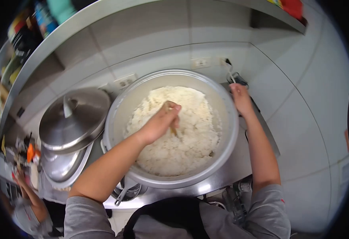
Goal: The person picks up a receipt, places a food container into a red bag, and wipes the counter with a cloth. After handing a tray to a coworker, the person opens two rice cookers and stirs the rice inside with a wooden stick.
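Note:
A large round metal pot [231, 123] holds a mass of white rice [194, 147]. Over the rice, my left hand [162, 121] is closed round a wooden utensil [173, 129], whose lower end is in the rice. At the pot's upper right side is my right hand [240, 97], its fingers bent near the rim; what they hold, if anything, is too small to make out.
A domed metal lid [75, 119] lies left of the pot, above an oval metal cover [63, 163]. Wall outlets [201, 63] sit behind. A shelf edge [83, 18] curves overhead. Another person's arm [33, 195] shows at the lower left.

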A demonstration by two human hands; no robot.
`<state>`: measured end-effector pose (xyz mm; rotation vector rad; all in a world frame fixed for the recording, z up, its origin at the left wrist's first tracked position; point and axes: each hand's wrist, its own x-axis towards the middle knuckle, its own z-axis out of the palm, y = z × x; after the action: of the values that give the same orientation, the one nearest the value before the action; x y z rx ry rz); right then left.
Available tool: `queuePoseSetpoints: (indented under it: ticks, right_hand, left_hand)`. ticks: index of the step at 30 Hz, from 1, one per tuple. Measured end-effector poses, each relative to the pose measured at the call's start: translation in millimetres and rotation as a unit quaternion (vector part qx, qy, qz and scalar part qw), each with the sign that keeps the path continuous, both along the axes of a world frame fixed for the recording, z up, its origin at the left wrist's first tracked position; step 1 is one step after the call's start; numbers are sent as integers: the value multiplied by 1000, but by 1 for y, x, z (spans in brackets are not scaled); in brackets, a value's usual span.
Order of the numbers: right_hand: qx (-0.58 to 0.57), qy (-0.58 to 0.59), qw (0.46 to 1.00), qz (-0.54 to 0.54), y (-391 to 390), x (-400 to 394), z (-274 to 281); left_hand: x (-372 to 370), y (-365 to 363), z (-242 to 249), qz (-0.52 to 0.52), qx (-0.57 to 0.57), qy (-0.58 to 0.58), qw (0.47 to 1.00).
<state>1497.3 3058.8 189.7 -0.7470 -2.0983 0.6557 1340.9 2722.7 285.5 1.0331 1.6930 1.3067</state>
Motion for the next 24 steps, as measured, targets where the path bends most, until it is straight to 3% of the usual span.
queuePoseSetpoints:
  ticks: [1,2,4,5,6,8,10,11,13,14,16,19,22,24]
  right_hand:
    - [39,63,997,21,-42,6,48]
    - [26,12,992,120,-77,6,80]
    - [-18,-104,946,306,-160,1,124]
    - [-46,-165,904,392,-197,-3,132]
    - [-42,-168,897,407,-210,-12,124]
    - [-77,-173,885,426,-228,-33,111]
    - [-102,-218,881,408,-240,-37,121]
    - [-132,-259,879,377,-242,-38,125]
    - [-117,-261,875,391,-236,-37,123]
    - [-110,-260,873,399,-230,-34,121]
    - [-173,-237,877,380,-205,-46,133]
    - [-244,-153,895,341,-193,-83,178]
    - [-220,-119,910,332,-198,-137,177]
    - [-192,-99,913,345,-201,-182,148]
  left_hand:
    - [0,-7,-5,-28,10,4,1000]
    - [0,-10,-5,-10,17,-3,1000]
    - [1,-15,3,8,37,138,990]
    - [6,-17,6,14,42,108,993]
    - [11,-18,11,20,48,79,996]
    - [30,-36,7,13,47,139,989]
    - [56,-84,21,68,43,412,907]
    - [58,-107,22,77,43,412,907]
    - [45,-151,22,75,17,554,829]
    - [30,-166,18,72,17,554,829]
    - [-1,-186,4,226,53,444,866]
    - [-25,-186,1,239,106,448,855]
    - [-34,-185,-20,157,150,395,892]
    - [-40,-191,-30,114,161,381,903]
